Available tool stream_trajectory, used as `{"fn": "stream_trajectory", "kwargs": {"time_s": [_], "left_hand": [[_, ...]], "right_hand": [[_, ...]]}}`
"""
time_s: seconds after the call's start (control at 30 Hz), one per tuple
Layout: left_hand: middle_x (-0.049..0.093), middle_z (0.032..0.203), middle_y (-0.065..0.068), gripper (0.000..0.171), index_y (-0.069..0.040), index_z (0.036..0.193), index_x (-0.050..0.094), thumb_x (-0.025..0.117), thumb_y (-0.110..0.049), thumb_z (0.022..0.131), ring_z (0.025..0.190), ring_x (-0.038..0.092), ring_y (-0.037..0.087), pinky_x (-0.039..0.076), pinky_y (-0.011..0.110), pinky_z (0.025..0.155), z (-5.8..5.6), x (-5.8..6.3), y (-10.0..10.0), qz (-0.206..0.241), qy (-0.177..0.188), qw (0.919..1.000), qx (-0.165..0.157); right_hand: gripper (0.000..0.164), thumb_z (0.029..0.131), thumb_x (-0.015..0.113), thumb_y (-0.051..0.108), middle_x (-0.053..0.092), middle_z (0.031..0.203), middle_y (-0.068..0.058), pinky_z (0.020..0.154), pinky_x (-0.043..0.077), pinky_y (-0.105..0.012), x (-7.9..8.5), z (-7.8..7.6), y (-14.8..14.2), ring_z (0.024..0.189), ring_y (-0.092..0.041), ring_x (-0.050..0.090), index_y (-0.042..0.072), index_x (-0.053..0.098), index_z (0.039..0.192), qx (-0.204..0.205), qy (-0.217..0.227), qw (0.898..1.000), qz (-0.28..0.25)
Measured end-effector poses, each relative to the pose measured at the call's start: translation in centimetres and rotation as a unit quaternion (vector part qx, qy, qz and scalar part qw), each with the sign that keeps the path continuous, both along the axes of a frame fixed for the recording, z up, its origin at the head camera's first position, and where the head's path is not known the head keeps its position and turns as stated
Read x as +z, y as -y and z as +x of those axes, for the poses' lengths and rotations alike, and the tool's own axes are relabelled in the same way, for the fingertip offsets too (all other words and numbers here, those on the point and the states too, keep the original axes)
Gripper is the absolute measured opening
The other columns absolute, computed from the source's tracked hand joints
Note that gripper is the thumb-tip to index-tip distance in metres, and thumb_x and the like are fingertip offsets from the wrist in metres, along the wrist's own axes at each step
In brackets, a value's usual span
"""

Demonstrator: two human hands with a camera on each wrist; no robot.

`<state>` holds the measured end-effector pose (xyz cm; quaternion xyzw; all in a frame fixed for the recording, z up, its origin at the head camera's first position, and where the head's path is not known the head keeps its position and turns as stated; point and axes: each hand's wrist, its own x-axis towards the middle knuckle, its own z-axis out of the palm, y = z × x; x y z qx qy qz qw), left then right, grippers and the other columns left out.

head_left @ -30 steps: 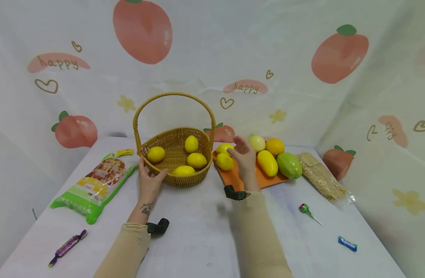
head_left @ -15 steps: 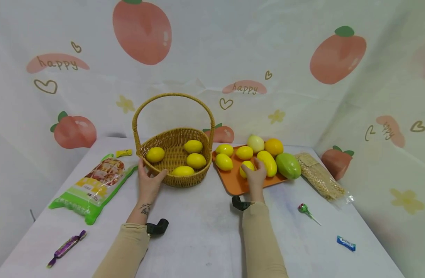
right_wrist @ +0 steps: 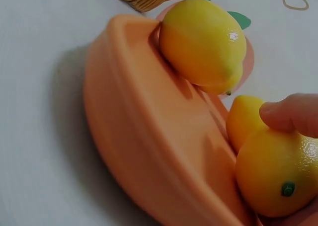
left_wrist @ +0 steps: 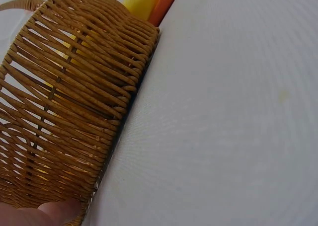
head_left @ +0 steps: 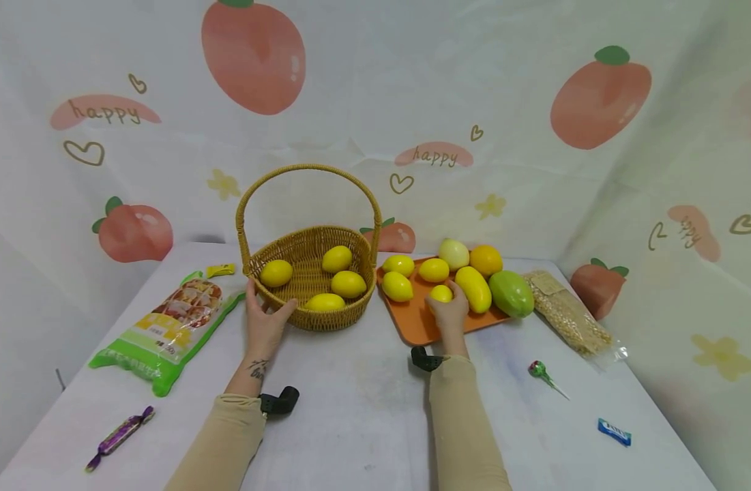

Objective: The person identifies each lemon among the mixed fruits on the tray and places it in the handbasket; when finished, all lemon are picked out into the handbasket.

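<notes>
In the head view, my left hand [head_left: 266, 329] rests against the outer front-left wall of the wicker basket [head_left: 329, 320], thumb and fingers spread. The left wrist view shows its thumb [left_wrist: 59, 211] touching the weave. Several lemons lie in the basket, among them a lemon [head_left: 337, 259] near the back right. My right hand [head_left: 451, 315] grips a lemon [head_left: 440, 294] on the orange tray [head_left: 415, 331], thumb on its near side. In the right wrist view that lemon [right_wrist: 273, 174] sits low in the tray, with other lemons beyond it.
Also on the tray are several lemons, a yellow mango-shaped fruit [head_left: 473, 290], an orange [head_left: 486, 260], a pale round fruit [head_left: 453, 254] and a green fruit [head_left: 511, 294]. A bag of grains [head_left: 565, 314], lollipop [head_left: 538, 370], blue-wrapped candy [head_left: 614, 432], purple candy [head_left: 120, 436] and green-edged food bag [head_left: 169, 334] lie around.
My right hand has moved down and slightly right onto the front lemon, and its fingers have closed around it. The back-right lemon in the basket has rolled a little. My left hand stays put.
</notes>
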<state>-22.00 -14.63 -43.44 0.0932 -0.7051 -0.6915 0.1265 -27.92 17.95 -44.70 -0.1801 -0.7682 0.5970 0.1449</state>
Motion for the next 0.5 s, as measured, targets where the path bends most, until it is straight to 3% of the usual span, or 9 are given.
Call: {"fn": "stream_trajectory", "kwargs": {"time_s": [0.2,0.37,0.5], "left_hand": [[-0.002,0.155,0.006,0.097,-0.022,0.150,-0.006,0.065,-0.011,0.084,0.136,0.019,0.038,0.035,0.045,0.105,-0.1,-0.1,0.0,0.000,0.006,1.0000,0.001],[-0.001,0.155,0.006,0.097,-0.022,0.150,-0.006,0.065,-0.011,0.084,0.136,0.020,0.036,0.036,0.044,0.105,-0.2,0.0,0.0,0.002,0.012,0.9999,0.002],[-0.001,0.155,0.007,0.097,-0.022,0.150,-0.005,0.065,-0.011,0.084,0.136,0.020,0.037,0.035,0.045,0.105,-0.1,0.1,0.0,0.003,0.008,1.0000,0.004]], "right_hand": [[0.066,0.072,0.069,0.006,0.042,0.139,-0.012,0.107,0.030,-0.044,1.0,0.7,-0.4,0.122,-0.028,0.037,0.006,0.046,0.134,0.033,-0.013,0.999,0.002],[0.059,0.075,0.071,0.007,0.044,0.138,-0.009,0.105,0.033,-0.041,3.0,1.4,-0.2,0.120,-0.025,0.038,0.008,0.049,0.131,0.113,-0.041,0.993,-0.004],[0.056,0.076,0.070,0.001,0.047,0.133,-0.008,0.097,0.041,-0.035,4.8,1.8,0.8,0.114,-0.022,0.042,0.007,0.051,0.129,0.192,-0.063,0.978,-0.049]]}}
